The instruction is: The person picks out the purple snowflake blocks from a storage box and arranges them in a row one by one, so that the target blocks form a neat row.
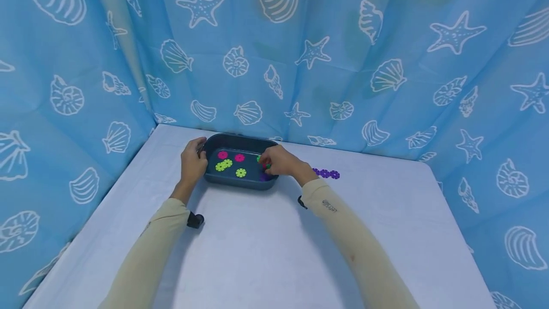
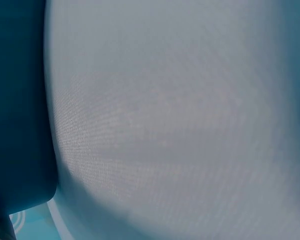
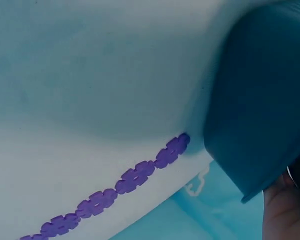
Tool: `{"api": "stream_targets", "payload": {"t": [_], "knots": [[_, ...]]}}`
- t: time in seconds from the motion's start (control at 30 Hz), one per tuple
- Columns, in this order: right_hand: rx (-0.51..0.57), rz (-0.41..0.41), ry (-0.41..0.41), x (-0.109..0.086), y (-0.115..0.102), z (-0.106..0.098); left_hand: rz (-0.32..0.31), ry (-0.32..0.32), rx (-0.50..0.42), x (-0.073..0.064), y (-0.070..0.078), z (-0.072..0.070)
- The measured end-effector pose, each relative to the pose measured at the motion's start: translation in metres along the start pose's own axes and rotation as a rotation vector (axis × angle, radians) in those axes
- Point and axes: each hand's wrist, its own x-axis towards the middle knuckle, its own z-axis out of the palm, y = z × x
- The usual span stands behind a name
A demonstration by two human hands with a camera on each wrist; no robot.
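A dark blue-grey tray (image 1: 240,183) stands at the back of the table, holding flat notched discs. My left hand (image 1: 193,162) grips its left end at the rim. Inside lie pink discs (image 1: 239,158) and yellow-green discs (image 1: 241,172). My right hand (image 1: 280,160) reaches over the right end, fingers bent down into the tray. Red and green discs (image 1: 268,166) show right at the fingertips, with a purple disc (image 1: 267,176) just below; I cannot tell whether one is pinched. In the right wrist view the tray's wall (image 3: 260,100) hides the fingertips.
A line of purple discs (image 3: 96,203) lies on the white tablecloth (image 1: 257,242) right of the tray, partly behind my right wrist in the head view. Blue shell-patterned curtains (image 1: 274,61) hang close behind the table and along its sides.
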Motion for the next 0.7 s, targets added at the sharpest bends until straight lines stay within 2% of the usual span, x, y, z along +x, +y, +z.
{"api": "stream_targets", "payload": {"t": [0.2, 0.37, 0.7], "knots": [[-0.122, 0.093, -0.126, 0.004, -0.008, 0.001, 0.021, 0.0, -0.009, 0.002, 0.001, 0.001], [-0.203, 0.112, -0.189, 0.007, -0.014, -0.001, 0.018, -0.006, -0.021, 0.003, 0.001, 0.0], [-0.281, 0.116, -0.214, 0.013, -0.02, 0.003, 0.019, 0.01, -0.014, 0.001, -0.005, 0.001]]}}
